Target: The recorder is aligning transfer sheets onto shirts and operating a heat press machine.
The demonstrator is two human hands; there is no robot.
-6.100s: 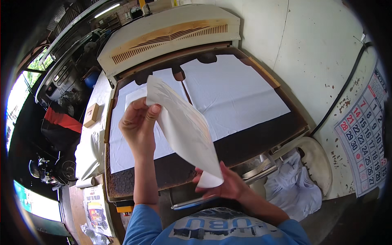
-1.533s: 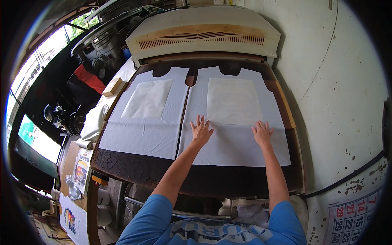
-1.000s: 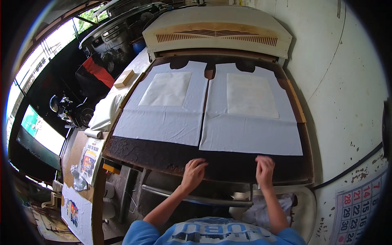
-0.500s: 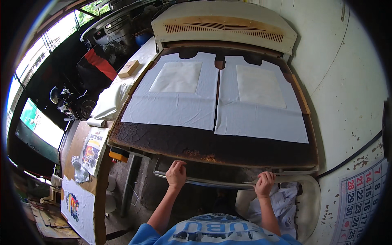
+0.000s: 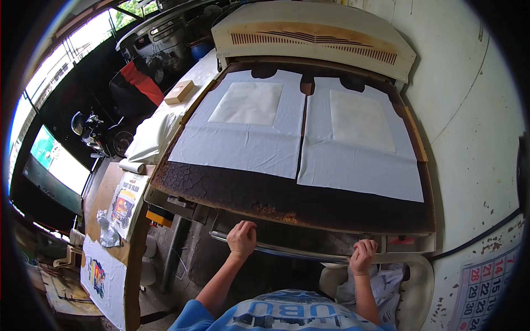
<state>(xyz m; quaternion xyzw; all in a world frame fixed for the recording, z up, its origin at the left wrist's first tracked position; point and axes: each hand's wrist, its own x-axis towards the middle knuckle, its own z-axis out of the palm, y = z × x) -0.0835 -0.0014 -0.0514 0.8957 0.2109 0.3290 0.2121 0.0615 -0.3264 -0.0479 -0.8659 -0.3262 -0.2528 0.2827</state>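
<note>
Both my hands are closed around a shiny metal handle bar (image 5: 298, 254) below the front edge of a large press bed. My left hand (image 5: 242, 239) grips it toward its left end, and my right hand (image 5: 362, 257) holds it toward the right. On the dark, cracked bed surface (image 5: 232, 190) lie two white sleeveless shirts, the left shirt (image 5: 237, 144) and the right shirt (image 5: 359, 171), side by side with a narrow gap. A pale rectangular sheet rests on each, the left sheet (image 5: 246, 103) and the right sheet (image 5: 362, 120).
A cream vented hood (image 5: 314, 38) stands behind the bed, and a wall (image 5: 458, 138) runs close on the right. At left, a wooden table (image 5: 105, 193) carries printed cloth (image 5: 128, 201). White cloth (image 5: 381, 287) is bundled beside my right forearm. A motorcycle (image 5: 99, 132) stands farther left.
The whole view has shifted slightly, with the scene moving right. More of the frame beneath the bed's front edge shows now. Both hands keep their grip on the bar.
</note>
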